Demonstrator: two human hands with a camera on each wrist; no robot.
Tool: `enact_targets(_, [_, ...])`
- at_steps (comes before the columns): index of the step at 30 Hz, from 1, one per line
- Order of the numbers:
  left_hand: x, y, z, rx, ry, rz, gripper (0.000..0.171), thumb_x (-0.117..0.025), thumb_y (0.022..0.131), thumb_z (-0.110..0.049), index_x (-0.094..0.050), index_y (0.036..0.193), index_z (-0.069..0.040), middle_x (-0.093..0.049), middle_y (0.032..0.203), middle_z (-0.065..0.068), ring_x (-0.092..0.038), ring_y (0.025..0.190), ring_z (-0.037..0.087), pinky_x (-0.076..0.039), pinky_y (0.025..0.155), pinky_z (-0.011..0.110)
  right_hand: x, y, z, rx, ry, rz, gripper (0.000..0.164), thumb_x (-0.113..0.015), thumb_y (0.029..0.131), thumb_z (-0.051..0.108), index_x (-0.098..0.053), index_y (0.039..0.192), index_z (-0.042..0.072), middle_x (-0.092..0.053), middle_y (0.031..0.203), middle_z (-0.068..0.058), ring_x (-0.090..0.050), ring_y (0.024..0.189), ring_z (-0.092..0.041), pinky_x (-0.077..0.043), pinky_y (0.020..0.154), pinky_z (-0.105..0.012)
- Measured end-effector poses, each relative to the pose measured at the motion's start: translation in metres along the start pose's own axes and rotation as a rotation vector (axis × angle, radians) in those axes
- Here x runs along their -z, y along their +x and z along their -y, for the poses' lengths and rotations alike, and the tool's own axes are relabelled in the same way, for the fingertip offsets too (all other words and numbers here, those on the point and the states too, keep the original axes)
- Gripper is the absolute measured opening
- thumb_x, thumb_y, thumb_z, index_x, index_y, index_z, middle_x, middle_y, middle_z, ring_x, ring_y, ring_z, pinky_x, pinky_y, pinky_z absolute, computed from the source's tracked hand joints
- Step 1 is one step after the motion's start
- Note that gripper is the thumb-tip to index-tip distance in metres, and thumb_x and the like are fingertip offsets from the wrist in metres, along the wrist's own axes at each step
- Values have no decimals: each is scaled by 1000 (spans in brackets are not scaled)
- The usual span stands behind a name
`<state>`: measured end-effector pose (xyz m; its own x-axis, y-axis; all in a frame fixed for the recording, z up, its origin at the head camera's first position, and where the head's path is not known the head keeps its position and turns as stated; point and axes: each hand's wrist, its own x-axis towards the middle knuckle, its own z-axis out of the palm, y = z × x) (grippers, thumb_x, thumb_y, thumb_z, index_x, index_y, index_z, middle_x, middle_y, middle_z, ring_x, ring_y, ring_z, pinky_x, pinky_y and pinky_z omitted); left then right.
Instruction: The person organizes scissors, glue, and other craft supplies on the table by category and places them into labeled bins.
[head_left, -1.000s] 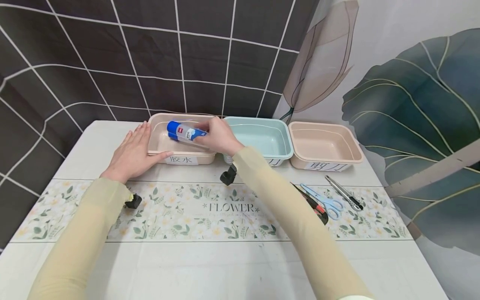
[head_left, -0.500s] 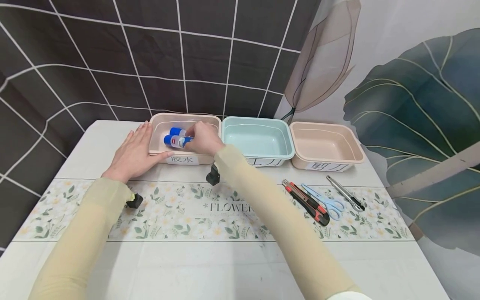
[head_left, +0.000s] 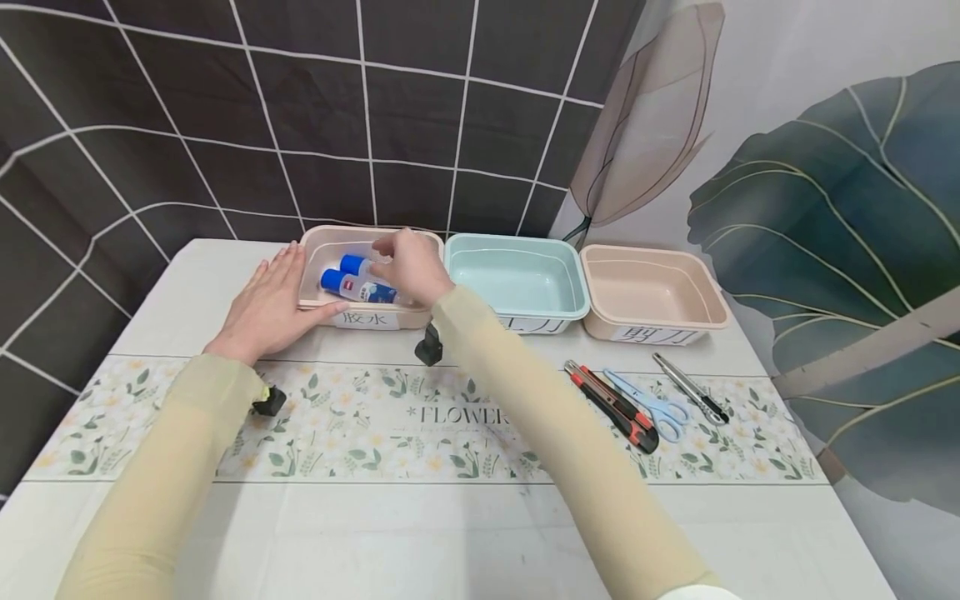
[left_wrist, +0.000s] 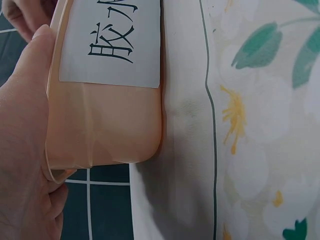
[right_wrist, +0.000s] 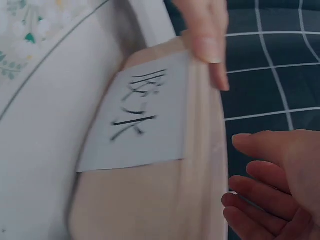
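Head view alone shows blue-capped bottles (head_left: 358, 288) inside the leftmost tub (head_left: 412, 319).

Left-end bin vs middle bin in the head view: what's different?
Colour: the left-end bin is pinkish beige; the middle bin is light blue.
Contents: two blue-capped bottles lie in the left-end bin; no bottle shows in the middle bin.
Contact: the left hand rests against the left-end bin, not the middle bin.
Shared: both are open-topped, roughly rectangular, and carry a white front label with black characters.
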<state>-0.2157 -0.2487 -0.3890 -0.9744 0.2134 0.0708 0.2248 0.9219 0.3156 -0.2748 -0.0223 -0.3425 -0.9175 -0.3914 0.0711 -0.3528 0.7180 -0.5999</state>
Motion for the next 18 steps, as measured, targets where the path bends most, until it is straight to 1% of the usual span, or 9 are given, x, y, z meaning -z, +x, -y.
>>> enact_targets(5, [1,0,-1,4,-3,7,117,-47,92,-77,1,160,5,-1,166,25,3,154,34,7,123,45,17,-6,4,11,73,-13,41,-75,95,24,-69,132,7,-68,130,-5,-64,117,-18,-54,93,-22])
enact_targets(11, [1,-1,-1,6,-11,1,118,-49,91,-77,2,160,4,0,167,25,4,154,34,7,123,46,34,-17,9,67,78,-52,42,-76,94,28,-70,131,8,-69,129,-5,-64,118,-17,-50,95,-20])
enact_targets(14, [0,-1,-1,1,-9,-3,118,-49,91,-77,2,160,3,0,167,25,3,154,35,5,124,47,42,-23,8,83,83,-59,46,-78,92,31,-70,132,8,-69,129,-4,-63,119,-18,-50,96,-20])
enact_targets(18, [0,0,0,0,-6,-4,118,-49,91,-77,2,160,4,-1,167,25,2,154,35,5,124,47,51,-33,6,96,93,-73,52,-80,90,35,-69,134,9,-69,130,-3,-64,118,-16,-51,96,-21])
